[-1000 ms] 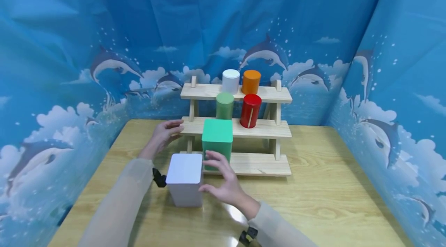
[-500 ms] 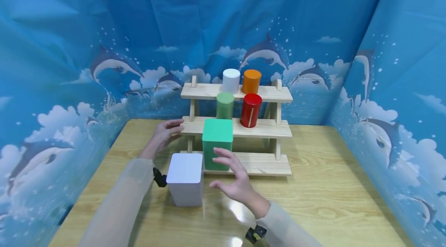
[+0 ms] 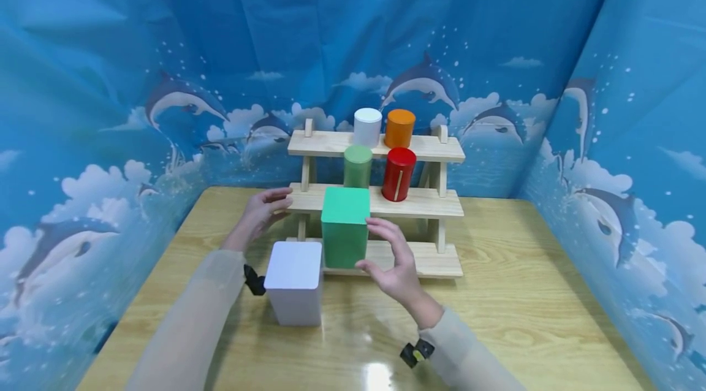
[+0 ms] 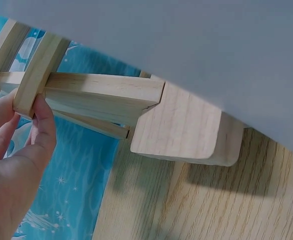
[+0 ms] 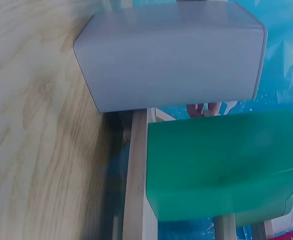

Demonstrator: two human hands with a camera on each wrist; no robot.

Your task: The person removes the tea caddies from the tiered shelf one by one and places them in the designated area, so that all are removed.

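My left hand [image 3: 259,216] is at the left end of a three-tier wooden display stand [image 3: 432,204]. In the left wrist view, thumb and fingers pinch the end of one of its shelf boards [image 4: 39,75]. A tall green box [image 3: 345,238] stands upright on the bottom tier. Beside its right face is my right hand [image 3: 398,265], fingers loosely bent and spread from the thumb, fingertips right at the box's edge. A white box [image 3: 293,287] stands on the table in front of the stand's left part, near my left wrist. The right wrist view shows both boxes close up.
On the middle tier are a pale green cylinder [image 3: 357,169] and a red cylinder [image 3: 398,175]. The top tier bears a white cylinder [image 3: 367,129] and an orange cylinder [image 3: 399,130]. Blue dolphin-print curtains [image 3: 331,23] enclose the wooden table [image 3: 524,293] at the back and sides.
My right hand has moved from beside the white box, rightward and slightly forward, to the green box's right side. Left hand and both boxes have stayed in place.
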